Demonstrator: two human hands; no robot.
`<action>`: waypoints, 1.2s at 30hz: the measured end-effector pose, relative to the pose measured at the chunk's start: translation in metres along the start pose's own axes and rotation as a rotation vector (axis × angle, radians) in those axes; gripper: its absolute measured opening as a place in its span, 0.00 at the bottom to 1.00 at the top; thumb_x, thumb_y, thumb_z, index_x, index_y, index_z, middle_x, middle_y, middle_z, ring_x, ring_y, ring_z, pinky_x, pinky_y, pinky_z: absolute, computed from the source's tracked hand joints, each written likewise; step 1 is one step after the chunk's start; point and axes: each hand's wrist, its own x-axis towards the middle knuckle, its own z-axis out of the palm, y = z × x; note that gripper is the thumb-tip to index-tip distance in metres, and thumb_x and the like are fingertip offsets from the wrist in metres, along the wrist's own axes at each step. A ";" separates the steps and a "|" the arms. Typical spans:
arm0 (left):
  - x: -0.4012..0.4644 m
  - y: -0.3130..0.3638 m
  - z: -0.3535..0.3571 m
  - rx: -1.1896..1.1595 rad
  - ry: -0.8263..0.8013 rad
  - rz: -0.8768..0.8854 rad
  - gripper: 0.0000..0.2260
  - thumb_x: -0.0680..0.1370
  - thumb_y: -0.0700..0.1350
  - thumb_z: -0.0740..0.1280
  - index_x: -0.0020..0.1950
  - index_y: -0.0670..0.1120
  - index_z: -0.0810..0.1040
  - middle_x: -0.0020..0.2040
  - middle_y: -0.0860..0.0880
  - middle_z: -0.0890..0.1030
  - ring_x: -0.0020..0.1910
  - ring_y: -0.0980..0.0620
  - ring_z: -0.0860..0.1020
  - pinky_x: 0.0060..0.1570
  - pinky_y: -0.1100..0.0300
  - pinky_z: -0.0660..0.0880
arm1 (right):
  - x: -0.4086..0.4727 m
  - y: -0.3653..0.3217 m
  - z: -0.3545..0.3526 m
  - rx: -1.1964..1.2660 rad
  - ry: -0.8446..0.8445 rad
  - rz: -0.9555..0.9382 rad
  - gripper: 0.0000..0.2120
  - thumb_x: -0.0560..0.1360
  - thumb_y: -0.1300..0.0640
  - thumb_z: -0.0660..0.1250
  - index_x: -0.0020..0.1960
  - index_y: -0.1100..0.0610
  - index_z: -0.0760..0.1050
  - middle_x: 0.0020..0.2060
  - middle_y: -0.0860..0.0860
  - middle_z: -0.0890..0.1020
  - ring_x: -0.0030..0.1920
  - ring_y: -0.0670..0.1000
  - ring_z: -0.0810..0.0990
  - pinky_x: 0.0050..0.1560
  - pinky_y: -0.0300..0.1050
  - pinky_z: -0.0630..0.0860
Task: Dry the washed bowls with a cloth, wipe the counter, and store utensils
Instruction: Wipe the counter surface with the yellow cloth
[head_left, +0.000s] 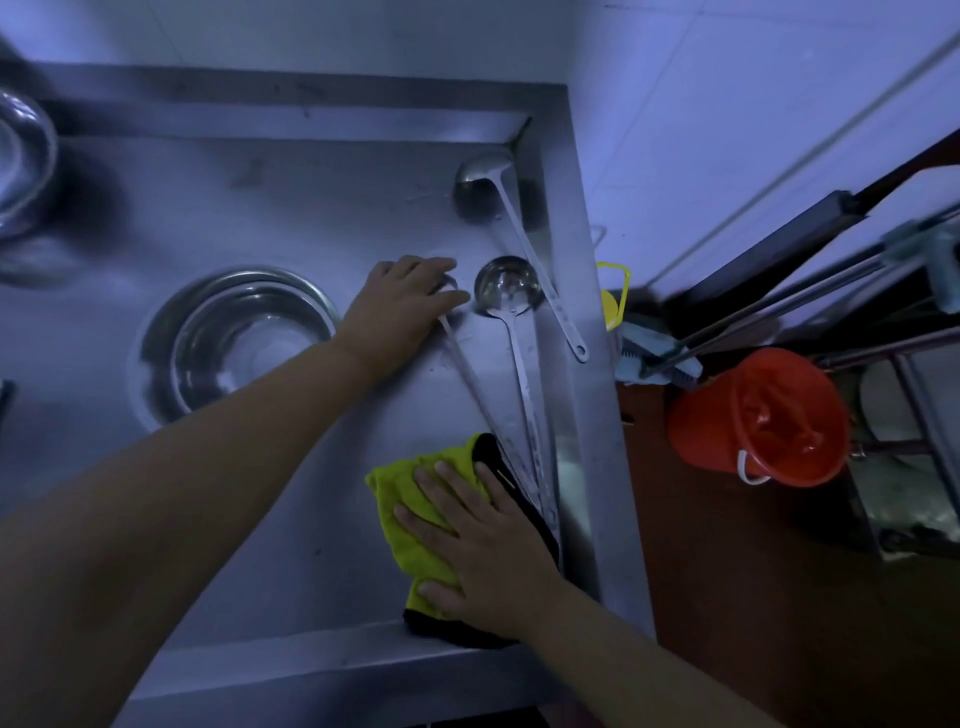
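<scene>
Steel tabletop (291, 545) — brushed, raised lip all round, carries everything here. Using the big bowl (236, 340) as landmark: round, polished stainless, sitting upright, looks like more than one nested, can't confirm. Second bowl stack (23, 161) is up-left of it at the frame edge.

Right of the bowl, three long-handled ladles lie along the tabletop's right lip. Deep ladle (480, 179) is farthest, in the corner; shallow ladle (506, 286) is nearer. Left hand (402, 312) lies flat, fingers loosely spread, over the head of a third ladle (470, 376); only its thin handle shows. Can't tell if the fingers have closed on it.

Below-right of the bowl, right hand (480, 540) is open, palm pressed flat on the cloth (410, 514) — yellow-green microfibre, black edging, soft and bunched, touching the ladle handles.

Judgement: counter-wipe step. To do it well, lift the ladles clear first, then sweep with flat pressure toward the lip so water doesn't pool under the handles.
</scene>
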 end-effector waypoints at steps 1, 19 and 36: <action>0.003 0.001 0.003 -0.005 0.012 0.016 0.15 0.71 0.36 0.69 0.57 0.43 0.80 0.63 0.36 0.76 0.57 0.34 0.76 0.54 0.43 0.71 | -0.004 0.002 0.000 0.006 0.006 0.006 0.39 0.70 0.35 0.61 0.77 0.45 0.55 0.77 0.51 0.55 0.77 0.54 0.48 0.74 0.60 0.49; 0.054 0.005 0.007 0.480 0.126 0.604 0.06 0.70 0.36 0.68 0.38 0.47 0.81 0.45 0.46 0.83 0.54 0.46 0.80 0.63 0.49 0.72 | -0.012 0.005 -0.010 0.002 -0.049 0.038 0.37 0.71 0.34 0.58 0.76 0.45 0.55 0.77 0.50 0.56 0.77 0.54 0.50 0.73 0.59 0.50; 0.121 -0.023 -0.005 0.724 -0.136 0.488 0.24 0.81 0.36 0.50 0.77 0.46 0.51 0.75 0.43 0.60 0.75 0.44 0.56 0.74 0.44 0.44 | -0.005 0.014 -0.012 -0.050 -0.063 -0.006 0.31 0.73 0.31 0.54 0.73 0.43 0.65 0.73 0.49 0.66 0.74 0.53 0.62 0.67 0.57 0.64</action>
